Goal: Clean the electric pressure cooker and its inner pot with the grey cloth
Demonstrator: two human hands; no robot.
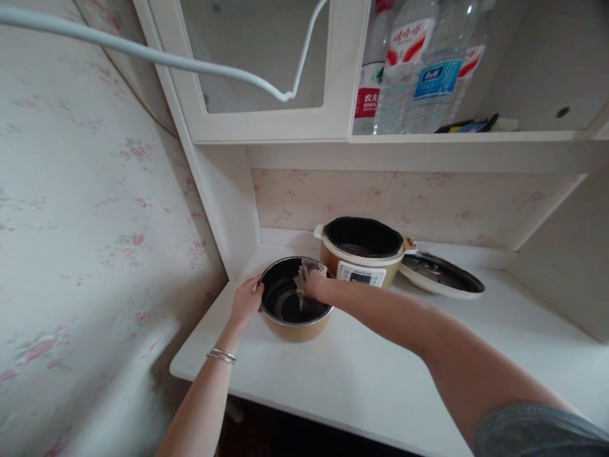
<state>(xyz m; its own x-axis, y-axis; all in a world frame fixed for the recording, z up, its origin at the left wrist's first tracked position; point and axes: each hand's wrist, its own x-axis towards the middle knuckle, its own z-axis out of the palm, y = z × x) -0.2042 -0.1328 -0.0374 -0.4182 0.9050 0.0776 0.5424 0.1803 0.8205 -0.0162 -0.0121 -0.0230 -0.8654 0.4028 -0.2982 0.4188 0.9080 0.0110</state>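
A round inner pot (pixel 297 332), dark inside and golden-tan outside, stands on the white counter. My left hand (pixel 247 298) grips its left rim, thumb on top and fingers against the outer wall. Inside the pot, near its right wall, my right hand (pixel 314 284) is closed on a crumpled whitish tissue (pixel 301 279); a corner of it hangs toward the pot's bottom. Some of the right fingers are hidden by the tissue. Just behind and to the right stands a cooker (pixel 333 255) with a control panel on its front and its dark cavity uncovered.
The cooker's lid (pixel 447 289) lies upside down on the counter (pixel 380 374) to the right. Several plastic bottles (pixel 404 70) stand on the shelf above. A white curved bar (pixel 223 70) crosses the upper left, before a glass-fronted cabinet door (pixel 266 124). A flowered wall (pixel 71 254) borders the left side.
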